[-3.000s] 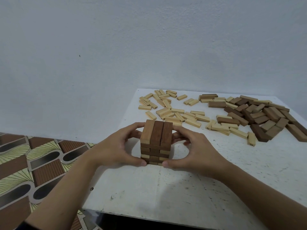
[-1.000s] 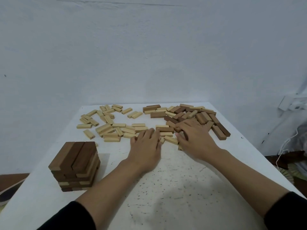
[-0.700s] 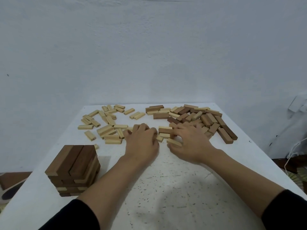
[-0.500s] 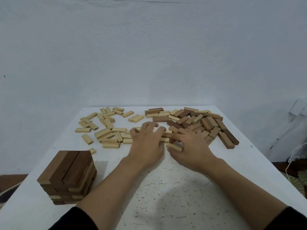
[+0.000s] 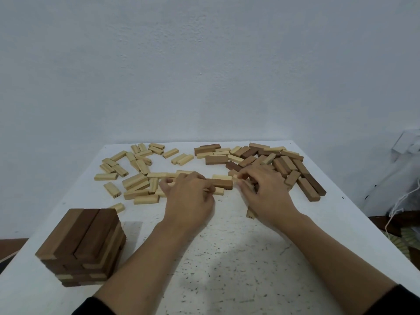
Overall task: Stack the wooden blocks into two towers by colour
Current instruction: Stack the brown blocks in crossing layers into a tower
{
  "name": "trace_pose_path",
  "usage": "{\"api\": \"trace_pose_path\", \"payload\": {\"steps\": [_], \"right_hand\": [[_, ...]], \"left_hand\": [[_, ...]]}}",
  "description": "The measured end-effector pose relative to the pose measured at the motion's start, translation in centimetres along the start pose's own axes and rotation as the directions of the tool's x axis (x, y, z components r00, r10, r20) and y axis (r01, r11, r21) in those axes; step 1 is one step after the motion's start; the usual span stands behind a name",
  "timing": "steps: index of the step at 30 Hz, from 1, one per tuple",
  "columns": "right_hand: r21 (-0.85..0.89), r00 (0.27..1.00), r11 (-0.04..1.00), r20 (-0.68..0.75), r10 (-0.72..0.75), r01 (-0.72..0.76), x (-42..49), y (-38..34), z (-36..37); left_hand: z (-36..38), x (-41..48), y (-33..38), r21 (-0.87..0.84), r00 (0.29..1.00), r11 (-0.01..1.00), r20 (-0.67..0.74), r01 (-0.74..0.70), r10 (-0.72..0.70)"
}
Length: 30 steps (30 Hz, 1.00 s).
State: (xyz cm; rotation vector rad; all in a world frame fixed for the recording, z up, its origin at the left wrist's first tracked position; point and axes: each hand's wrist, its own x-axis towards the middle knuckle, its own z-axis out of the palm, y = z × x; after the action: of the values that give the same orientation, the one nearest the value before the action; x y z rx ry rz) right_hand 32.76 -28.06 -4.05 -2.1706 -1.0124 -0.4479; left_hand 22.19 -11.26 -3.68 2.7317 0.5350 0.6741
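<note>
Nearest me, well to the left of my left grip (image 5: 188, 196), the brown tower (image 5: 81, 244) stands on the white surface (image 5: 227, 269). My left grip curls down over the loose pale blocks (image 5: 136, 183), and I cannot tell whether it has one. My right grip (image 5: 261, 189) pinches a pale block (image 5: 238, 178), and the brown pile (image 5: 284, 164) lies just beyond it.
</note>
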Motion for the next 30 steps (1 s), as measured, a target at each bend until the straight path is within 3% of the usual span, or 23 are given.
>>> {"api": "trace_pose_path", "payload": {"steps": [6,10,14,20,25,30], "right_hand": [[0.030,0.994,1.000,-0.112,0.000,0.004,0.7,0.2,0.4],[-0.037,0.992,0.998,-0.114,-0.060,0.056,0.9,0.4,0.9],[-0.093,0.989,0.991,-0.106,-0.106,0.096,0.7,0.0,1.2],[-0.108,0.982,0.982,-0.092,-0.166,0.156,0.8,-0.5,1.4],[-0.020,0.988,0.993,-0.098,-0.118,0.117,0.8,-0.6,1.3],[0.213,0.999,0.976,-0.021,-0.048,0.051,0.8,-0.8,1.2]], "left_hand": [[-0.6,0.2,-0.2,0.010,1.000,1.000,0.004,0.013,-0.014],[0.2,-0.2,0.4,-0.010,1.000,1.000,-0.012,-0.026,0.026],[0.6,-0.4,1.0,0.016,0.995,0.998,0.082,-0.065,0.063],[0.9,-0.4,1.4,-0.103,0.993,0.989,0.032,-0.108,0.112],[1.0,0.0,1.4,-0.203,0.992,0.971,-0.043,-0.124,0.117],[1.1,-0.1,0.7,-0.227,0.993,0.969,0.040,-0.103,0.115]]}}
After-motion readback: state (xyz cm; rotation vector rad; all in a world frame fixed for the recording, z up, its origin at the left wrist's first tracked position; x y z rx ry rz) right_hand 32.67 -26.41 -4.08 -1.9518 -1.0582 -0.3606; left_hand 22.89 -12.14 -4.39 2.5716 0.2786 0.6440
